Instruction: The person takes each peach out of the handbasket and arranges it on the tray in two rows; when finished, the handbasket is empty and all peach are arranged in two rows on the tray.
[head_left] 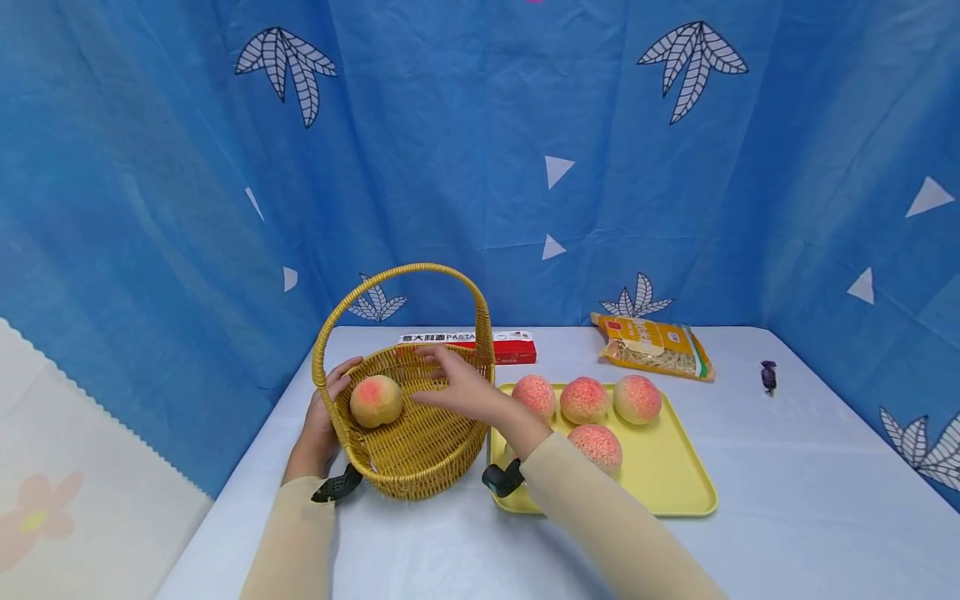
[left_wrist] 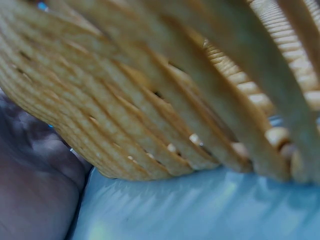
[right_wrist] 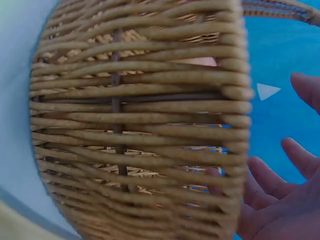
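A woven wicker basket with a tall arched handle stands tilted at the middle left of the table. Inside it, at the left, lies one peach. My left hand holds the basket's left side, fingers at the rim; in the left wrist view its palm lies against the weave. Over the basket's right part reaches my right hand, fingers spread, with nothing in it. The right wrist view shows these open fingers beyond the basket's rim.
Right of the basket, a yellow tray holds several pink-speckled peaches, partly behind my right forearm. A red and white pasta box lies behind the basket. An orange food bag and a dark wrapped candy lie farther right.
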